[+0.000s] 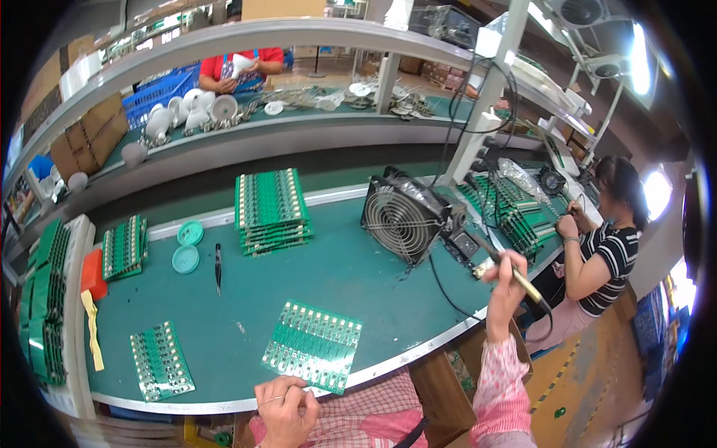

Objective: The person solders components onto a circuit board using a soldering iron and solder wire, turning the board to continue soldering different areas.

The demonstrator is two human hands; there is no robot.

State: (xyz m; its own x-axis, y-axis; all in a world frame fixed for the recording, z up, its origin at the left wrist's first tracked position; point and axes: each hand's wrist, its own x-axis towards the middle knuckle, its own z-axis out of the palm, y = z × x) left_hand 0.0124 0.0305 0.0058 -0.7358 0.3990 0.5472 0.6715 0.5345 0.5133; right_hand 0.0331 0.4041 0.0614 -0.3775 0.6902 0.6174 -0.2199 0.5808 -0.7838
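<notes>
My right hand [506,287] is raised at the right, wrapped around a soldering iron [529,287] with a yellowish handle. The iron's front end points up and left, close to the soldering stand [464,246] beside the black fan. At the front edge of the table, my left hand [286,414] is closed, its fingertips by the lower edge of a green circuit board panel [312,345]. A thin pale line crosses those fingers; what they pinch, if anything, is too small to make out. The panel lies flat, covered in rows of small parts.
A black fan [401,218] stands behind the panel. Stacked boards [272,209], tweezers [218,269], round turquoise containers [186,258] and another panel [160,361] lie leftward. A co-worker [609,239] sits at the right; another person [240,71] works beyond the shelf.
</notes>
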